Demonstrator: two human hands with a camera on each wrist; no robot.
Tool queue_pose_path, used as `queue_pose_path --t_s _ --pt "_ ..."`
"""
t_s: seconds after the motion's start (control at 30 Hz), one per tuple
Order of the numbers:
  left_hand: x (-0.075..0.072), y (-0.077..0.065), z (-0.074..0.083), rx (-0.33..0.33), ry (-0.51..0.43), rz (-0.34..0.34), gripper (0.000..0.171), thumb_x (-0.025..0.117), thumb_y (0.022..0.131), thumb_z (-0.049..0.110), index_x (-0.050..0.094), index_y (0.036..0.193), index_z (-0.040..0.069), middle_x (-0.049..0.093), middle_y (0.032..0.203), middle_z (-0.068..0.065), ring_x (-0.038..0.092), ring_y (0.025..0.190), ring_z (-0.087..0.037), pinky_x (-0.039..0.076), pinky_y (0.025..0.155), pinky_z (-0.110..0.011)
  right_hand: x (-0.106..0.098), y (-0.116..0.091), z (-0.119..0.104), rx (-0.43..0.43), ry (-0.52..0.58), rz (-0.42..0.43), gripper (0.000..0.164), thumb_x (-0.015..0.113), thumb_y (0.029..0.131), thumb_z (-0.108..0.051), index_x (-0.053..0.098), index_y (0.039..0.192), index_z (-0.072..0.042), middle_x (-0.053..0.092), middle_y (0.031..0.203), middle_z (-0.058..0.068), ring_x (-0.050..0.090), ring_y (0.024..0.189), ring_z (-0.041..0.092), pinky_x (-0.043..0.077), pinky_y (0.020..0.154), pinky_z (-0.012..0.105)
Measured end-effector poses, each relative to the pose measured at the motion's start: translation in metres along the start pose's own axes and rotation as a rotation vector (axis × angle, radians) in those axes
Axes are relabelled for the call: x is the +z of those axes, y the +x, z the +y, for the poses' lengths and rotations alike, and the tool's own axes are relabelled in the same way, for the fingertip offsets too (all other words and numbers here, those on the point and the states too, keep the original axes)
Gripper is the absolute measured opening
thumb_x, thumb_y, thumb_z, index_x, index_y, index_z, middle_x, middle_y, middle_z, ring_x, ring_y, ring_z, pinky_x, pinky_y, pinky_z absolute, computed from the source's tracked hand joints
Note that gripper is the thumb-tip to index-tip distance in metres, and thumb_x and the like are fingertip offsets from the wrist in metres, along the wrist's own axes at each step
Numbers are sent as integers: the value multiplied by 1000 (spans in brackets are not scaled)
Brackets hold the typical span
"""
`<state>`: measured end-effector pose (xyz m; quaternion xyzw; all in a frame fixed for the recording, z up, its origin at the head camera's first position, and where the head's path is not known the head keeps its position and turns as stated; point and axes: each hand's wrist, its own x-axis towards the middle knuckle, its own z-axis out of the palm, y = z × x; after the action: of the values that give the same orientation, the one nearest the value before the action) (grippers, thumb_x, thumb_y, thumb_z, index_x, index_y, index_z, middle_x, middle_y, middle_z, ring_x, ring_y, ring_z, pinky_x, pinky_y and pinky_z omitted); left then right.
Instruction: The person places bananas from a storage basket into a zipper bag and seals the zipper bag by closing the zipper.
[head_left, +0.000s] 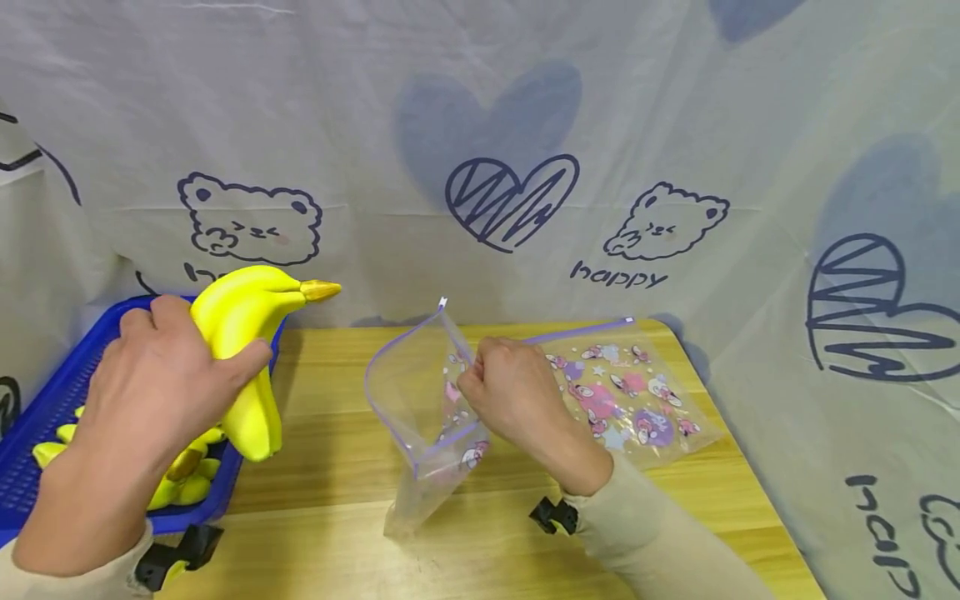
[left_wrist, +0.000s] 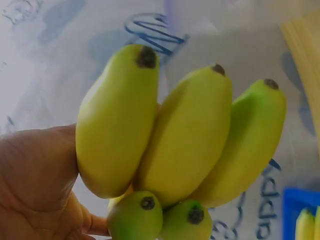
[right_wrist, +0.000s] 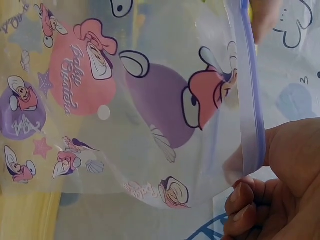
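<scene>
My left hand (head_left: 168, 375) grips a bunch of yellow bananas (head_left: 247, 350), raised beside the blue basket with its stem end toward the right. In the left wrist view the bananas (left_wrist: 185, 135) show dark tips and greenish ends, with the thumb side of the hand at their left. My right hand (head_left: 517, 396) pinches the rim of a clear zip bag (head_left: 420, 492), whose purple-edged mouth gapes toward the left. Seen from the right wrist, the bag (right_wrist: 145, 115) carries pink and purple cartoon prints, and the thumb and fingers hold its purple zip edge.
A blue basket (head_left: 255, 450) at the left holds more yellow bananas (head_left: 180, 487). A second printed zip bag (head_left: 622, 392) lies flat on the wooden table (head_left: 322, 400) at the right. Behind the table hangs a pale cloth (head_left: 360, 125) with hearts and bears.
</scene>
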<state>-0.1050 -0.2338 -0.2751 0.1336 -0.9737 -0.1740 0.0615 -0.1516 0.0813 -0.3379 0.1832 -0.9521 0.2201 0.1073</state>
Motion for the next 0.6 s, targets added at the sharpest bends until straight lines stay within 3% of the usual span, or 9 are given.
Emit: queue_pose_path --t_s 0.13,0.33,0.5,0.6 --pt "-7 -15 19 88 -12 -2 82 60 95 61 40 118 -15 42 100 -32 46 84 -47 39 65 -52 2 0 -3 5 15 -11 22 68 88 -13 58 69 -15 54 63 -3 52 60 17 49 73 39" --pt "-13 -42 49 228 -15 28 68 66 92 55 47 116 -6 47 98 -25 49 83 -41 39 65 -48 5 -1 -5 -12 26 -6 22 65 86 -12 55 67 -15 54 63 -3 52 60 18 47 66 37" --pt "-10 -57 68 353 35 51 70 70 89 56 51 121 -4 49 95 -22 51 75 -38 42 63 -48 4 -3 -7 -28 39 -6 22 65 86 -9 54 68 -15 53 63 -3 49 59 17 46 67 35" --pt "-5 -60 72 380 76 37 67 71 87 54 53 117 -3 49 92 -21 50 74 -37 42 61 -47 4 -5 -8 -38 51 -2 21 65 87 -8 56 69 -13 54 64 -2 49 59 16 47 68 35"
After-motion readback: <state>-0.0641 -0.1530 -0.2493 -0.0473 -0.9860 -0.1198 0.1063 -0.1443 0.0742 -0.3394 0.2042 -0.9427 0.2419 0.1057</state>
